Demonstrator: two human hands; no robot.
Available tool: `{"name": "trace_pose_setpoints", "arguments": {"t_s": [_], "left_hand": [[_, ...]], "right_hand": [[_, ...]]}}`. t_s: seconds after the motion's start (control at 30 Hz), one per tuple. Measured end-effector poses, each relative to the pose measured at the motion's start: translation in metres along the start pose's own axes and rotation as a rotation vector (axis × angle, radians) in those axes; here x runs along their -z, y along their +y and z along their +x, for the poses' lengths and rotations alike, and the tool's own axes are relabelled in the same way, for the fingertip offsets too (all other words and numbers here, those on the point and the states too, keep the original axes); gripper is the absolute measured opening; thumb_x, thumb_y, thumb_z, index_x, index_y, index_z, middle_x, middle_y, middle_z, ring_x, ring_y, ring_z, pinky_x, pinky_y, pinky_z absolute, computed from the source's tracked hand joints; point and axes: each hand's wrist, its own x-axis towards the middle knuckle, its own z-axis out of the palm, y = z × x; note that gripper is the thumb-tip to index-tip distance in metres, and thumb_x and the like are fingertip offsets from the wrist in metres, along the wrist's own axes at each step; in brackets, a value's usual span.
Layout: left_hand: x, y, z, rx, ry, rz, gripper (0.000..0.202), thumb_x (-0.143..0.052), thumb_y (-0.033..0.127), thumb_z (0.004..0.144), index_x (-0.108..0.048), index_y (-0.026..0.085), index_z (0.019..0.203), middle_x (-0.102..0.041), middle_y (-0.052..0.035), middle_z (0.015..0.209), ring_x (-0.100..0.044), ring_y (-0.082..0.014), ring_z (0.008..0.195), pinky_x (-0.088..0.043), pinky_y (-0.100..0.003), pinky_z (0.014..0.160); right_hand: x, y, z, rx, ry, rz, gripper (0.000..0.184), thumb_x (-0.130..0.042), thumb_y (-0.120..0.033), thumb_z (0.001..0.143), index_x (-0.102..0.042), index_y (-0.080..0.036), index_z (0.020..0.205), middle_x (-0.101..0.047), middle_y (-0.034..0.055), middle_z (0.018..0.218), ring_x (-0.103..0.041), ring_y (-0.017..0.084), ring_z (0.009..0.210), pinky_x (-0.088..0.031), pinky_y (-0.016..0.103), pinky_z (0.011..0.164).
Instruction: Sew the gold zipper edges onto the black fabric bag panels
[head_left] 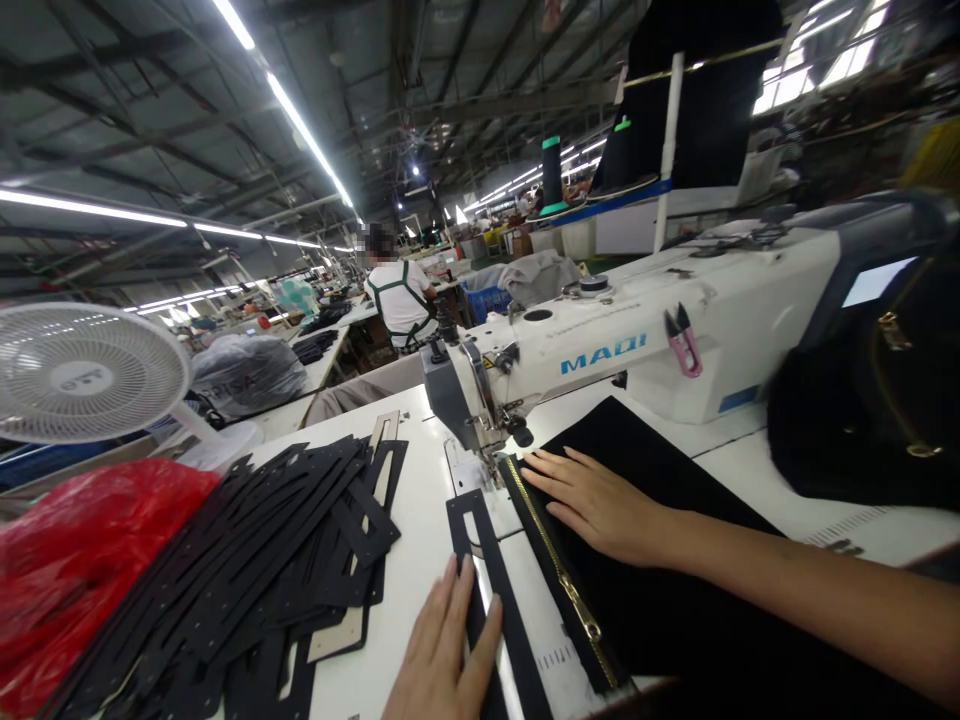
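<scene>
My left hand (448, 645) lies flat on a long black slotted strip (491, 570), its fingers stretched toward the sewing machine. The strip rests on the white machine table, its far end just short of the presser foot. My right hand (592, 500) is spread over black fabric (675, 590), fingertips beside a gold zipper (551, 545) sewn or laid along the fabric's left edge. The zipper's pull (589, 620) sits near its lower end. The zipper's upper end is close to the needle area of the white sewing machine (592, 345). Neither hand grips anything.
Several black slotted strips (300, 540) lie heaped on the left, beside a red plastic bag (97, 550) and a white fan (82, 375). Pink thread snips (683, 345) hang on the machine. At right is a black piece with gold zippers (847, 400). A person (401, 300) sits ahead.
</scene>
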Motion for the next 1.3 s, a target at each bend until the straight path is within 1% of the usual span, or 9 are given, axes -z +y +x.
{"name": "trace_pose_setpoints", "arguments": {"t_s": [0.1,0.23,0.37,0.5,0.6,0.7,0.83,1.0,1.3], "left_hand": [[0.005,-0.012,0.024,0.009,0.095,-0.138,0.065,-0.052,0.027,0.084,-0.024,0.019,0.142,-0.041,-0.0186,0.136,-0.039,-0.0344,0.125,-0.043,-0.05,0.096],[0.012,-0.026,0.054,0.175,0.13,-0.168,0.055,-0.037,0.001,0.079,-0.042,0.017,0.132,-0.056,-0.0148,0.113,-0.055,-0.0246,0.106,-0.05,-0.045,0.088],[0.014,-0.04,0.057,0.194,0.216,-0.056,0.055,-0.034,-0.004,0.079,-0.049,0.018,0.126,-0.055,-0.0131,0.124,-0.052,-0.0238,0.115,-0.05,-0.044,0.09],[0.016,-0.026,0.047,0.1,0.357,-0.02,0.053,-0.032,0.001,0.086,-0.03,0.013,0.138,-0.052,-0.0137,0.13,-0.047,-0.0192,0.121,-0.046,-0.033,0.097],[0.011,-0.003,0.055,-0.03,0.457,0.067,0.048,-0.028,0.004,0.09,-0.03,0.008,0.138,-0.051,-0.016,0.13,-0.043,-0.0212,0.124,-0.046,-0.033,0.097],[0.0,0.008,0.073,-0.067,0.39,0.116,0.041,-0.029,0.004,0.089,-0.044,0.006,0.127,-0.057,-0.0177,0.123,-0.05,-0.023,0.118,-0.05,-0.037,0.093],[-0.007,-0.002,0.091,-0.003,0.249,0.115,0.041,-0.033,-0.002,0.083,-0.053,0.006,0.117,-0.058,-0.019,0.12,-0.057,-0.0241,0.11,-0.051,-0.041,0.091],[-0.007,-0.01,0.098,0.014,0.25,0.071,0.045,-0.034,-0.005,0.079,-0.05,0.005,0.12,-0.054,-0.0202,0.125,-0.052,-0.0246,0.116,-0.048,-0.041,0.094],[-0.01,-0.012,0.098,0.007,0.276,0.034,0.038,-0.032,0.003,0.087,-0.048,0.009,0.121,-0.054,-0.0196,0.125,-0.05,-0.0266,0.118,-0.052,-0.044,0.089]], "right_hand": [[0.001,-0.003,0.0,-0.006,0.005,-0.011,0.044,-0.034,-0.025,0.093,-0.039,-0.018,0.136,-0.034,0.0077,0.143,-0.027,0.021,0.132,-0.024,0.049,0.107],[-0.001,-0.012,-0.003,-0.015,0.001,0.004,0.045,-0.034,-0.025,0.093,-0.038,-0.015,0.136,-0.034,0.0082,0.142,-0.028,0.021,0.132,-0.023,0.049,0.107],[-0.007,-0.022,-0.01,-0.002,0.035,0.009,0.045,-0.034,-0.027,0.093,-0.038,-0.015,0.136,-0.034,0.0076,0.142,-0.028,0.022,0.132,-0.023,0.05,0.108],[-0.011,-0.027,-0.013,0.008,0.062,-0.015,0.044,-0.034,-0.025,0.093,-0.039,-0.016,0.135,-0.036,0.0078,0.141,-0.028,0.022,0.132,-0.025,0.05,0.107],[-0.01,-0.027,-0.012,0.016,0.059,-0.039,0.043,-0.035,-0.023,0.092,-0.041,-0.015,0.134,-0.037,0.0093,0.141,-0.029,0.023,0.132,-0.027,0.051,0.106],[-0.007,-0.027,-0.012,0.043,0.071,-0.049,0.044,-0.034,-0.019,0.091,-0.04,-0.016,0.135,-0.036,0.0106,0.141,-0.029,0.022,0.132,-0.029,0.05,0.105],[-0.006,-0.027,-0.013,0.052,0.085,-0.048,0.045,-0.033,-0.018,0.09,-0.039,-0.015,0.135,-0.039,0.0117,0.14,-0.03,0.023,0.131,-0.03,0.051,0.104],[-0.006,-0.026,-0.013,0.052,0.098,-0.038,0.048,-0.035,-0.015,0.088,-0.037,-0.017,0.137,-0.039,0.0106,0.14,-0.03,0.022,0.131,-0.03,0.05,0.104],[-0.01,-0.023,-0.013,0.055,0.157,-0.03,0.047,-0.036,-0.014,0.088,-0.039,-0.017,0.135,-0.044,0.0113,0.136,-0.033,0.023,0.13,-0.031,0.051,0.103]]}}
